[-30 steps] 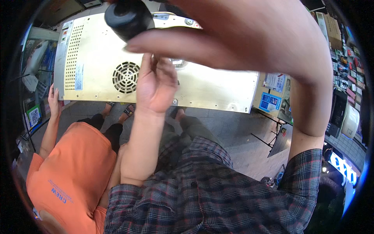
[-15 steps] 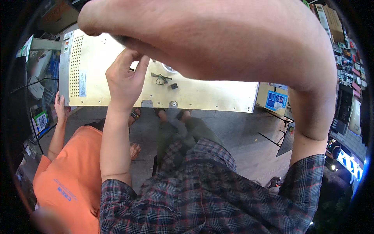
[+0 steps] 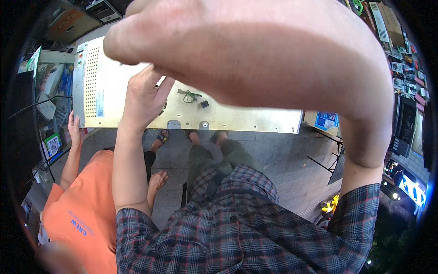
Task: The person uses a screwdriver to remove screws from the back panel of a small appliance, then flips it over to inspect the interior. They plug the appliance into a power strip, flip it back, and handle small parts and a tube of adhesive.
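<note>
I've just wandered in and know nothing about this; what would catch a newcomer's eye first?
The wearer's right forearm sweeps across the top, very large, with the right hand partly hiding the left hand's fingertips. Behind them spreads a bright, pale metal panel, with a small tied cable near its middle. At lower left, a co-worker's orange T-shirt stands out.

Right forearm (image 3: 283,64) above pale panel (image 3: 260,122), free strip at near right corner
</note>
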`<state>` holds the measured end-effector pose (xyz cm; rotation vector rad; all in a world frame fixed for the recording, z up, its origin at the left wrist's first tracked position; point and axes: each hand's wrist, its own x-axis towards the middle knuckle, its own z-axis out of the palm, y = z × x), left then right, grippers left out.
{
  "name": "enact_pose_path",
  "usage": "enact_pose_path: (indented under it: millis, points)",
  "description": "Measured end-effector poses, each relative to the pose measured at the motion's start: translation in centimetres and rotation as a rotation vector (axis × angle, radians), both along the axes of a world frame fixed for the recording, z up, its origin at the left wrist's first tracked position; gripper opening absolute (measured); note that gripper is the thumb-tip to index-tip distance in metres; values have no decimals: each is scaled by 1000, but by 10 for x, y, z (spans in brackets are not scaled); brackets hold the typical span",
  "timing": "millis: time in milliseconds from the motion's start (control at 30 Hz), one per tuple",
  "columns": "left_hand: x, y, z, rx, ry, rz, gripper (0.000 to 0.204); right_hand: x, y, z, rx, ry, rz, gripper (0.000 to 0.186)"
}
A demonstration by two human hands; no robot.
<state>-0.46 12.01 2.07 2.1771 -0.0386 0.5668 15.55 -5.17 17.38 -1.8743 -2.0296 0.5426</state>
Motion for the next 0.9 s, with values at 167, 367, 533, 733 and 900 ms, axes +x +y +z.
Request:
enact_pose_path:
  millis: [167, 367, 533, 733, 900]
  points:
    - [-7, 2, 9, -52, 49, -7, 17, 4, 8, -7, 37, 10, 11, 38]
    - [7, 8, 5, 63, 6, -50, 12, 2, 11, -5, 41, -9, -29, 36]
    - [2, 14, 7, 113, 110, -70, 20, -2, 17, -7, 65, 1, -22, 34]
    - [4, 17, 5, 99, 270, -93, 16, -5, 11, -3, 90, -9, -30, 32]
    - [10, 13, 9, 133, 102, -99, 27, -7, 2, 2, 105, -11, -27, 30]
